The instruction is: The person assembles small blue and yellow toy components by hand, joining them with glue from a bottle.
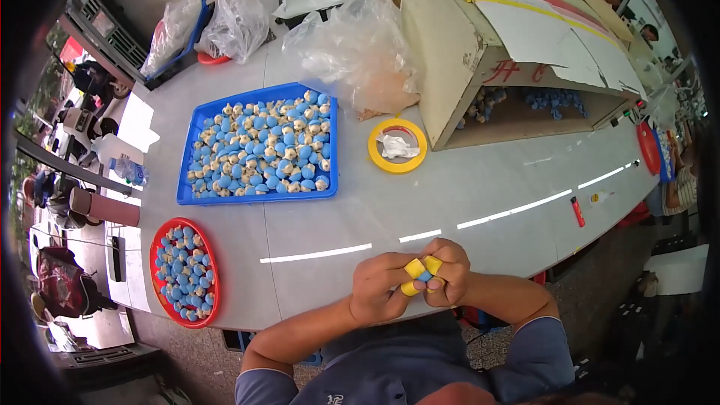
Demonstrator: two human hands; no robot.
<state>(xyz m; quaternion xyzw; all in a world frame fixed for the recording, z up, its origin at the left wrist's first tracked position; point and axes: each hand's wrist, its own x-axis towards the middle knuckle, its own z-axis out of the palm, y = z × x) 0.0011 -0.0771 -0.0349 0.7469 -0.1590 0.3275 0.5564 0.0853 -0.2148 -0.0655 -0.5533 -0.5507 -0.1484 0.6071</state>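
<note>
Close to the table's near edge, my left hand (375, 285) and my right hand (451, 274) meet in front of my body. Yellow tape wraps the thumb and finger tips of both. Between these fingertips a small blue piece (424, 276) is pinched, mostly hidden by the fingers. Left of my hands stands a round red basin (217, 290) with many small blue-and-cream figure pieces in it. Farther back, a blue rectangular tray (259, 199) is filled with similar blue-and-cream pieces. A roll of yellow tape (376, 156) lies right of the tray, with crumpled white paper in its centre.
Clear plastic bags (352, 45) lie behind the tray. A large cream box (457, 52) with blue pieces inside stands at the back right. A red marker (577, 211) lies toward the right. A pink cup (105, 206) and a plastic bottle (129, 170) are at the left.
</note>
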